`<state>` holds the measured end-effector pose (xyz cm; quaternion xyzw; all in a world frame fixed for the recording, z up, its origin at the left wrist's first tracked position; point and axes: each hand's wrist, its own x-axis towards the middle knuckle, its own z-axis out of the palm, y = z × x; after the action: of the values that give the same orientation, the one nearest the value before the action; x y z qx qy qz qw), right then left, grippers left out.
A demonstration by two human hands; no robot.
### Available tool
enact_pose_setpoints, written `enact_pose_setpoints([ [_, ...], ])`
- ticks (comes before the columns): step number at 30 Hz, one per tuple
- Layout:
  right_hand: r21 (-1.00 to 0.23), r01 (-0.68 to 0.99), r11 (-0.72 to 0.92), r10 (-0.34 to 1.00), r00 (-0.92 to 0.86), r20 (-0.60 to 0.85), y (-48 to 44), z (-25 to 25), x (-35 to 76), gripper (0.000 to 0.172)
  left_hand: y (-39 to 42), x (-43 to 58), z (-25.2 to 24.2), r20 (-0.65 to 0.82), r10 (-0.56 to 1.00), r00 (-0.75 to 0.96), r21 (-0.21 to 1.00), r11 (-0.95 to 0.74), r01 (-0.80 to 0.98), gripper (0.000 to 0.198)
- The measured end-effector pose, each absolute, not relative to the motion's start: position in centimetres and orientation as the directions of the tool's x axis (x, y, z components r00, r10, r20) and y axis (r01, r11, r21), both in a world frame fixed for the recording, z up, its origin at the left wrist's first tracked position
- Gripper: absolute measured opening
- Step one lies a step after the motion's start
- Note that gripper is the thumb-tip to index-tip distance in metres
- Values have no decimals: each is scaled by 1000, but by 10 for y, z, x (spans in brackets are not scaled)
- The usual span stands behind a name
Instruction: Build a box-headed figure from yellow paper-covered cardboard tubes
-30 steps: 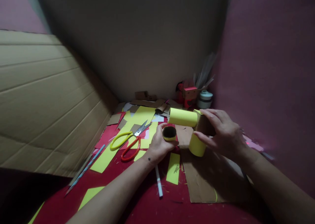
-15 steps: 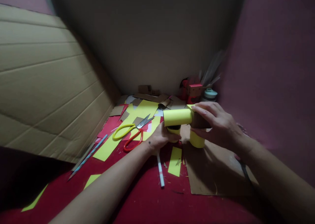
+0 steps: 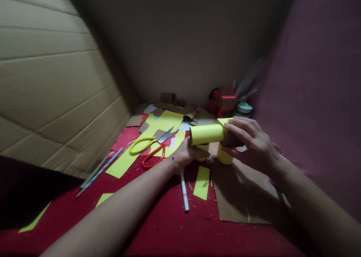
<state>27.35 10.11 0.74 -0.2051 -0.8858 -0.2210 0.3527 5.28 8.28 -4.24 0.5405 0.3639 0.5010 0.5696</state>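
Currently, near the far left corner of the cardboard sheet [image 3: 242, 208], locate the lower yellow tube [image 3: 224, 157], under the brown box [image 3: 230, 139] grasped by the fingers of the right hand [image 3: 255, 141]: risk of dents from excess squeeze. Prevent knocks, from a slack grip, between the side tube [image 3: 207, 134] and the third tube [image 3: 204, 148], ringed by the fingers of the left hand [image 3: 187, 152]. Near that hand, mind the scissors [image 3: 161, 139], blades parted: snag hazard if brushed.
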Motion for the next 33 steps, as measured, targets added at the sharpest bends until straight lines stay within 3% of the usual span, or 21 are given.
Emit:
enact_pose_setpoints([
  [7,269,549,791,201,-649,734,97,2,271,68,81,48,-39,149,960,238,980,-111,-166,47],
  [21,340,682,648,204,-585,785,90,10,278,64,98,57,-17,198,938,284,980,-185,-73,32],
  [28,384,736,557,277,-601,750,89,16,295,60,120,79,-20,152,907,393,988,-143,-53,30],
  [33,425,812,400,353,-565,746,77,9,295,51,133,84,-33,147,866,478,989,-127,-74,31],
])
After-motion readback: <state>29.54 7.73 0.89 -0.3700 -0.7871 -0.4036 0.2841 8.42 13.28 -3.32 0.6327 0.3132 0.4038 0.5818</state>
